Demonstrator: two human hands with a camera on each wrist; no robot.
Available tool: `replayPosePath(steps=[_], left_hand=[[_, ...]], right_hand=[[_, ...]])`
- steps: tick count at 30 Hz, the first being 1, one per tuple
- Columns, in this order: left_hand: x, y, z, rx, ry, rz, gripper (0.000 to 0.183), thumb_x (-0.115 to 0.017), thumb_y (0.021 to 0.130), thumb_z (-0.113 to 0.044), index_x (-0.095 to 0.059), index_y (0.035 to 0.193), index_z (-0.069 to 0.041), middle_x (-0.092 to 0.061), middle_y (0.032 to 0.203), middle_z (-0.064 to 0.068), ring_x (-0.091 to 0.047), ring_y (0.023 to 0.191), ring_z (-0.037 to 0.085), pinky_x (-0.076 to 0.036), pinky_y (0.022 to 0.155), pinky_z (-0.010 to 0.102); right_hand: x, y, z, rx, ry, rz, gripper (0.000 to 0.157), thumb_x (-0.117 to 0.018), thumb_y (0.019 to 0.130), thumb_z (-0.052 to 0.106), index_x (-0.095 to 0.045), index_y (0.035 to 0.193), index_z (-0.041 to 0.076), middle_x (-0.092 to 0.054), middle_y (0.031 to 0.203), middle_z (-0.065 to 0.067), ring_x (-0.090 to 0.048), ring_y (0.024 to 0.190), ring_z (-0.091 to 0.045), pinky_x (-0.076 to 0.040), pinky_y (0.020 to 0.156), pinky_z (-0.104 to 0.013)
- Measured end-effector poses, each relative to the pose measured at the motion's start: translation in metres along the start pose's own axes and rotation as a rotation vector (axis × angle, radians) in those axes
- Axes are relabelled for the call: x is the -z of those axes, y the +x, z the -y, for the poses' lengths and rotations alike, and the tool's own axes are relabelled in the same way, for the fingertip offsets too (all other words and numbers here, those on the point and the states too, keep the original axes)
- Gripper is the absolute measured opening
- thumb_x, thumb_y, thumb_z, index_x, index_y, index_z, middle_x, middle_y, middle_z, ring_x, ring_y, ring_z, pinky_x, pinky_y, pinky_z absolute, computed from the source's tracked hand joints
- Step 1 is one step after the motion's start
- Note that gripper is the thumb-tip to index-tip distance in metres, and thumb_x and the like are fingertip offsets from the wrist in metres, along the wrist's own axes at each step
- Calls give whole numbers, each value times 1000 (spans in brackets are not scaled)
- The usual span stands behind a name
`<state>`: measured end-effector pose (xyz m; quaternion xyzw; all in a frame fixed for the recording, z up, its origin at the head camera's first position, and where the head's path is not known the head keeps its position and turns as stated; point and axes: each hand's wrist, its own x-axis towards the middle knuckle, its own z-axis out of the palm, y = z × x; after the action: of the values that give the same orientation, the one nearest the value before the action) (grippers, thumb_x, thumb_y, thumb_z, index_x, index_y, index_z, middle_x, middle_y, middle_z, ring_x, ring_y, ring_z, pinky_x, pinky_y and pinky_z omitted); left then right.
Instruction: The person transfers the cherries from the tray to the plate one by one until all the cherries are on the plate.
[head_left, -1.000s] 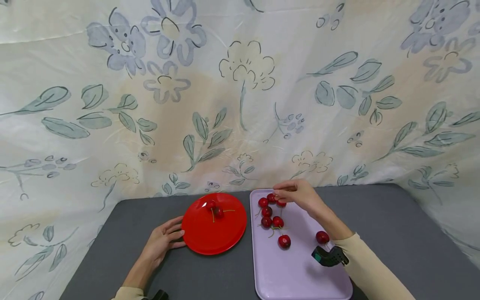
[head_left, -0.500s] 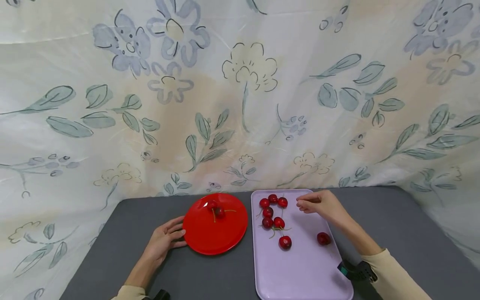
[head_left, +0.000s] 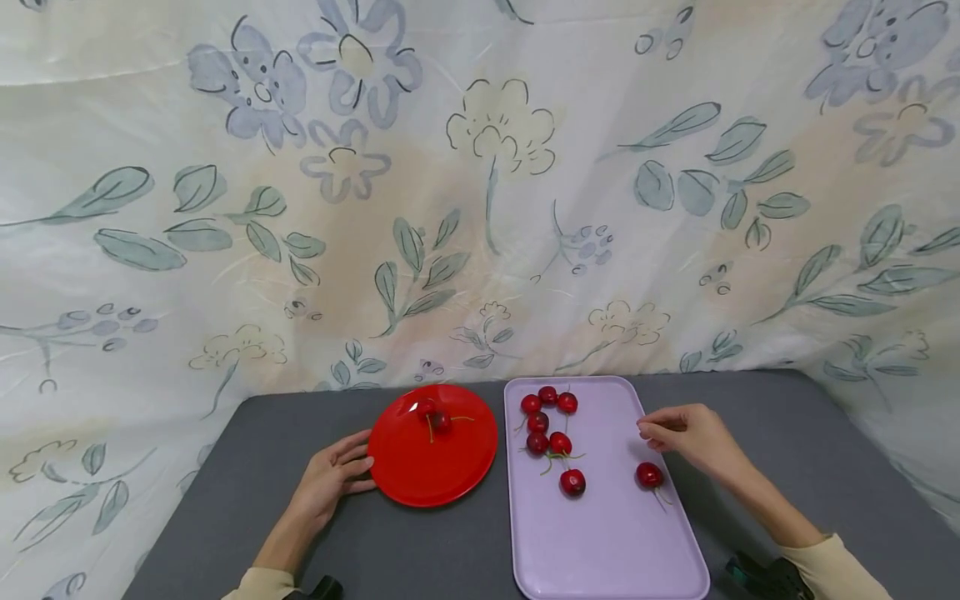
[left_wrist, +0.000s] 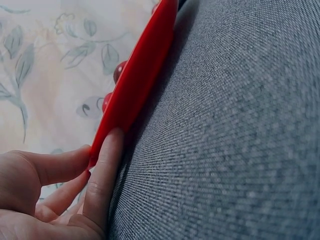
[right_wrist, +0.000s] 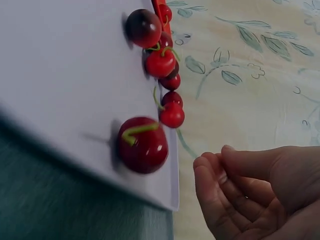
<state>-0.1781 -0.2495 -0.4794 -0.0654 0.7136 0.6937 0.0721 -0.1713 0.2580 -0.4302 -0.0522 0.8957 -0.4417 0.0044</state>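
My left hand is at the left edge of a red plate. In the left wrist view its thumb and a finger pinch the rim. Two cherries with green stems, one of them darker, lie on the plate. My right hand hovers over the right edge of a lilac tray, holding nothing; its fingers bend loosely, thumb near the fingertips. Closest to it is a lone cherry on the tray's right side, not touched. Several more cherries lie along the tray's left side.
The plate and tray stand side by side on a dark grey cloth-covered table. A floral curtain hangs behind the table's back edge. One cherry lies nearer than the others of the left group on the tray.
My right hand has moved right and nearer, from above the cherries at the tray's far left to its right edge. The left hand keeps its place at the plate.
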Motion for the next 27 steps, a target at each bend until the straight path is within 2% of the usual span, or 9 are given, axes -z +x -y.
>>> replayPosePath(steps=[4,9,13,17,23,27], left_hand=[[1,2,1,-13,-3,18,52,-59,95,-1,-43,145,0,-58,131,19,-68,98,19,-59,79,38],[1,3,2,-11,-1,3,52,-60,95,-1,-44,145,0,-59,130,19,-68,97,19,-59,79,39],[1,2,2,-5,-4,-2,52,-60,95,-1,-44,145,0,-58,131,19,-68,97,20,-59,79,39],[0,1,1,-4,-6,-1,52,-60,95,-2,-44,145,0,-57,133,20,-68,98,20,-59,79,38],[-1,-2,0,-4,2,-19,52,-60,95,-3,-44,145,0,-57,134,20,-68,97,19,-59,78,38],[-2,-3,-1,2,2,-24,52,-60,96,-3,-44,145,0,-57,134,20,-68,96,19,-59,78,38]], right_hand=[[8,-12,-8,-11,-58,13,26,-71,90,18,-73,100,-6,-70,79,-9,-66,66,-19,-58,61,-28],[13,-26,-15,-70,-131,54,23,-71,90,21,-75,90,-2,-67,71,-4,-62,62,-16,-55,56,-25],[11,-37,-18,-155,-104,76,30,-68,93,27,-73,79,0,-65,66,-3,-63,60,-16,-57,55,-26],[7,-46,-18,-184,-61,58,38,-64,95,32,-73,78,0,-66,66,-4,-64,58,-17,-58,55,-27],[-2,-55,-16,-241,-86,66,38,-76,84,40,-78,85,2,-68,67,-3,-65,59,-17,-58,56,-28],[-7,-54,-13,-279,-98,68,40,-80,79,41,-77,83,2,-67,67,-3,-65,58,-18,-59,57,-30]])
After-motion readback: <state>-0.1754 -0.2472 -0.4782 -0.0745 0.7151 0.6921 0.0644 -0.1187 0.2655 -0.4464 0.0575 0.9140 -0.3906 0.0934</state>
